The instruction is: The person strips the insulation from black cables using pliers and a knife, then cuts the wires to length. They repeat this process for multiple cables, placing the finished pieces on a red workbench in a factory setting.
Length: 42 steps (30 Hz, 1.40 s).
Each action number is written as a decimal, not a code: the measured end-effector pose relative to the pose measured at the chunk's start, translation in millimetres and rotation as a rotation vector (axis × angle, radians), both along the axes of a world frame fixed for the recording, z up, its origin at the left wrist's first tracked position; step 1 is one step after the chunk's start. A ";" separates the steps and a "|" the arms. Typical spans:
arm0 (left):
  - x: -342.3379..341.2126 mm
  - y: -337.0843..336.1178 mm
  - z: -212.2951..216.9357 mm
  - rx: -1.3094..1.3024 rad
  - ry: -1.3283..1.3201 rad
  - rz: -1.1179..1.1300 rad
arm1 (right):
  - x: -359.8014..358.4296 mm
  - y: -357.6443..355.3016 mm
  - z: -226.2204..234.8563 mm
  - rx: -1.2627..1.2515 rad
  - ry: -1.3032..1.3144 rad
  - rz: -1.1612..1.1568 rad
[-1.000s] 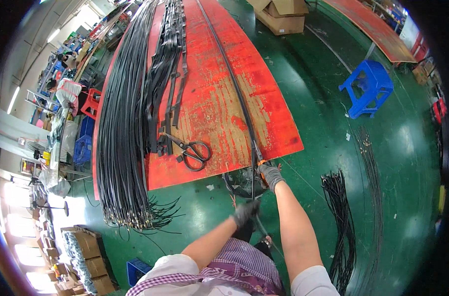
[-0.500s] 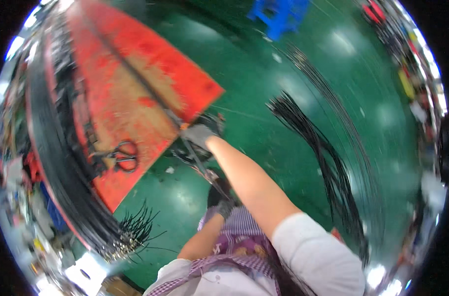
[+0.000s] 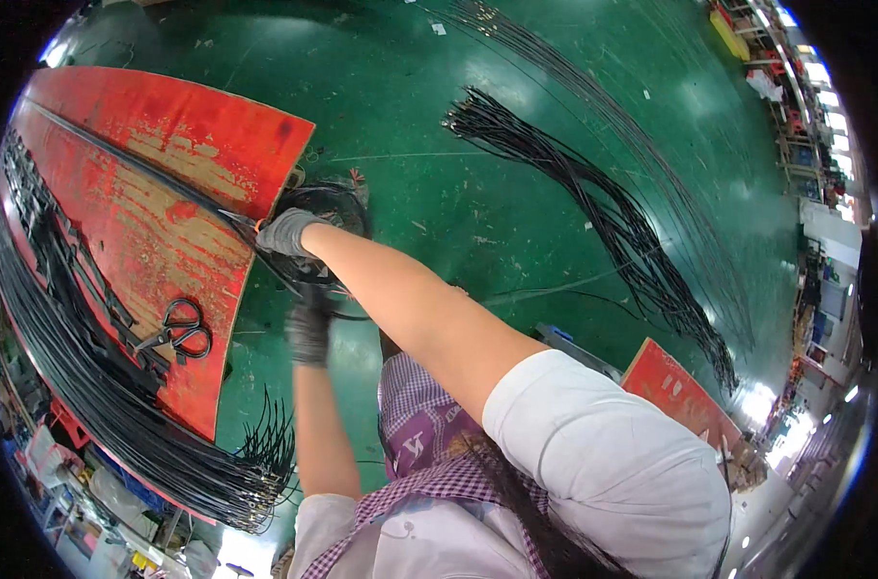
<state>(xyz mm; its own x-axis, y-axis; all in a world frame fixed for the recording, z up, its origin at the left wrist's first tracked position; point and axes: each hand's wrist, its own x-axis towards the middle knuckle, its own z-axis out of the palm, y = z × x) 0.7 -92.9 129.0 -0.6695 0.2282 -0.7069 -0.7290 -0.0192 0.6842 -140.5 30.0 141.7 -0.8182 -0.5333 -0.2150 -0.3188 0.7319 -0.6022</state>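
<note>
My right hand [image 3: 289,234], in a grey glove, is closed around scissors [image 3: 238,218] with an orange part at the grip. The blades lie against a long dark strip [image 3: 139,162] that runs across the red board [image 3: 275,145]. Below it, my gloved left hand [image 3: 309,330] is smeared by motion near the strip's near end; its fingers and anything in them cannot be made out. Black-handled scissors [image 3: 180,331] lie on the board's near part. A coil of black cable [image 3: 337,207] sits beyond my right hand, partly hidden.
A thick bundle of black cables [image 3: 91,386] lies along the board's left side. On the green floor [image 3: 400,212] to the right lie another black cable bundle [image 3: 564,164] and thinner cables [image 3: 593,92]. A second red board [image 3: 675,391] stands at my right.
My view has turned, shifting the board left. My left hand has moved from near my lap up to just below my right hand. The right hand still grips the scissors by the strip.
</note>
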 end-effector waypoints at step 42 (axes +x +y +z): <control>154.9 92.5 -124.6 -0.179 -0.137 -0.224 | 10.8 5.2 42.4 -0.481 -0.918 -0.727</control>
